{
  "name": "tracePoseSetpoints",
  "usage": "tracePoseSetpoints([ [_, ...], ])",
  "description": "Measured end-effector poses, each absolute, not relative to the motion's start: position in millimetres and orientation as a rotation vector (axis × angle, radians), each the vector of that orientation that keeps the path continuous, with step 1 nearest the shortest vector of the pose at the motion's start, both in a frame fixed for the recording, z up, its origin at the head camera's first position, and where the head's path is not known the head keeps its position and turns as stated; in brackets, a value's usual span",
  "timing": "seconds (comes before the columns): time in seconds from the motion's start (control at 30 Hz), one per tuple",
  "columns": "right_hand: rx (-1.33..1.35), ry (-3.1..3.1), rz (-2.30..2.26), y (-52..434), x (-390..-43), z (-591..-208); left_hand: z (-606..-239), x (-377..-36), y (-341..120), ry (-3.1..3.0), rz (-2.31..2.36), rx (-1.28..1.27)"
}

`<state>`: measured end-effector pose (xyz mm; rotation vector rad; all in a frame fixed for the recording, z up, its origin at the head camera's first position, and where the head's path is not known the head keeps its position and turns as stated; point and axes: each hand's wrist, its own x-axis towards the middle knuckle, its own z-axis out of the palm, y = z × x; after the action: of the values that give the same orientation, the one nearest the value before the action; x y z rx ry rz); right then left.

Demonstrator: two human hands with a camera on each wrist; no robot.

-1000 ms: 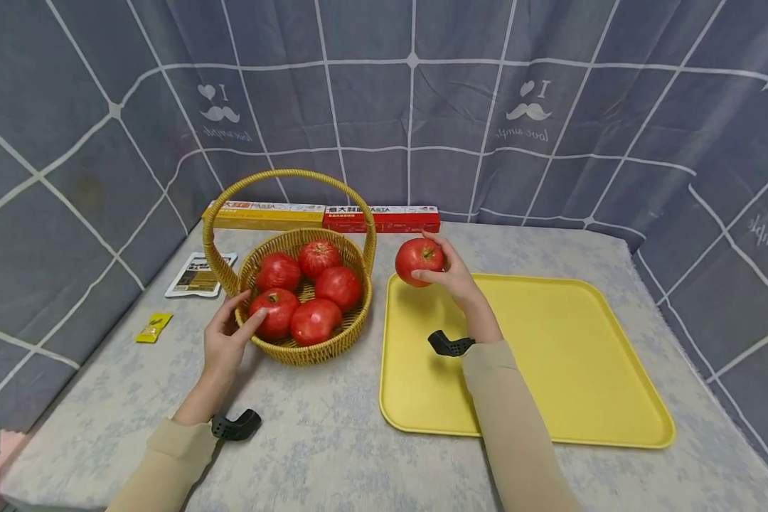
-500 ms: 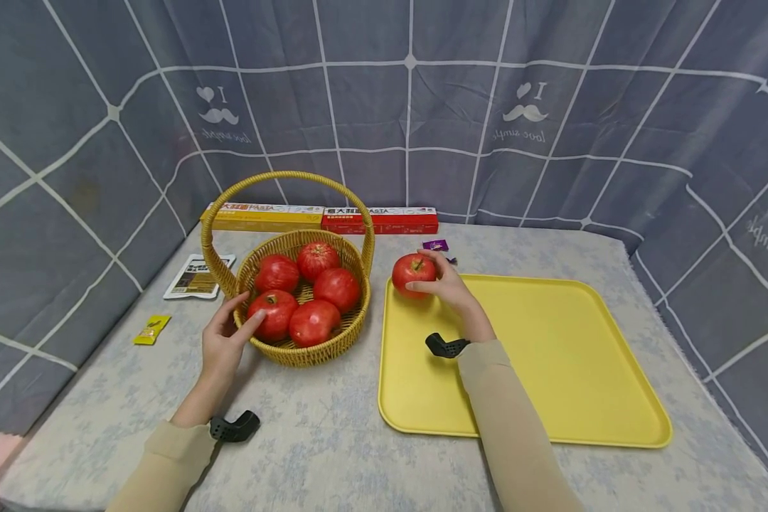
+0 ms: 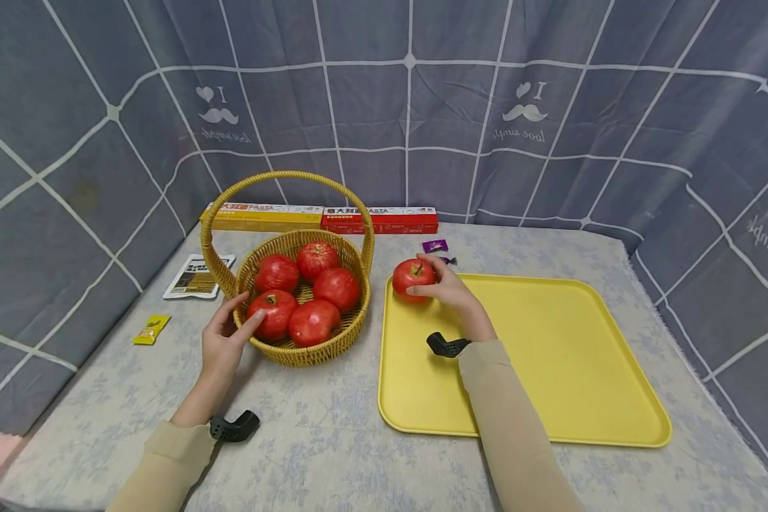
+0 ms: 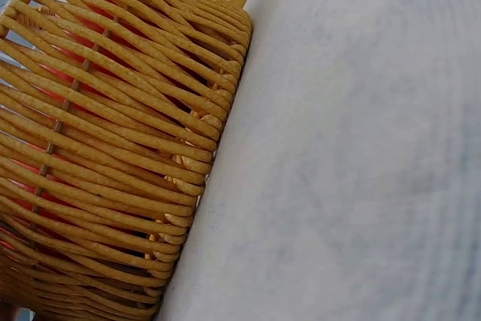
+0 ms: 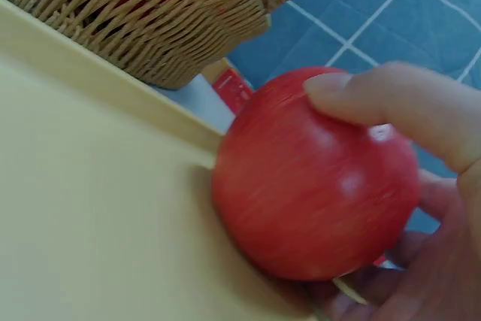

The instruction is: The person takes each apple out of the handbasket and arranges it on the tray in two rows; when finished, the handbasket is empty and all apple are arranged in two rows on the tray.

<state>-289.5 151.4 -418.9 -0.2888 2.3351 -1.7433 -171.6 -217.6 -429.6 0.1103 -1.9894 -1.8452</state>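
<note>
In the head view my right hand holds a red apple at the far left corner of the yellow tray. The right wrist view shows the thumb across the apple, fingers round its far side, and its underside right at the tray's surface. My left hand grips the rim of the wicker basket near the handle's left foot, the thumb reaching over the rim beside an apple. Several red apples lie in this basket. Its woven wall fills much of the left wrist view, resting on the cloth.
Behind the basket lie a yellow pasta box and a red one. Purple-wrapped candy lies beyond the tray. Left of the basket are a white-and-brown packet and a small yellow packet. A grey checked curtain hangs behind.
My right hand has lowered the apple to the tray's far left corner, uncovering the purple candy behind. The left hand and the basket have stayed in place.
</note>
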Motion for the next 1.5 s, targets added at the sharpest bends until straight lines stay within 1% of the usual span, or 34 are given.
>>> tracePoseSetpoints([
  [0.13, -0.331, 2.433, -1.669, 154.4, -284.0, -406.9, -428.1, -171.3, -217.4, -1.998, -1.835, 0.105],
  [0.3, -0.457, 2.649, -1.739, 150.7, -264.9, -370.5, -426.5, -170.6, -217.5, -2.012, -1.815, 0.111],
  [0.5, -0.764, 2.541, -2.090, 138.8, -234.7, -327.5, -426.6, -170.9, -217.4, -2.005, -1.825, 0.104],
  [0.67, -0.993, 2.350, -2.254, 119.0, -216.5, -313.3, -426.6, -171.0, -217.5, -2.000, -1.830, 0.100],
  [0.83, -1.087, 2.288, -2.247, 91.7, -212.8, -319.5, -426.4, -170.6, -217.4, -2.009, -1.821, 0.102],
  [1.0, -1.049, 2.248, -2.163, 66.2, -215.0, -336.8, -426.3, -170.0, -217.4, -2.019, -1.817, 0.109],
  [1.17, -0.950, 2.230, -1.946, 48.8, -217.1, -355.6, -428.0, -171.3, -217.1, -2.014, -1.826, 0.121],
  [1.33, -0.979, 2.249, -1.671, 38.0, -222.0, -371.5, -429.3, -171.8, -217.9, -1.994, -1.852, 0.110],
  [1.5, -1.034, 2.253, -1.500, 30.7, -229.5, -372.9, -428.0, -170.8, -217.3, -1.952, -1.884, 0.098],
])
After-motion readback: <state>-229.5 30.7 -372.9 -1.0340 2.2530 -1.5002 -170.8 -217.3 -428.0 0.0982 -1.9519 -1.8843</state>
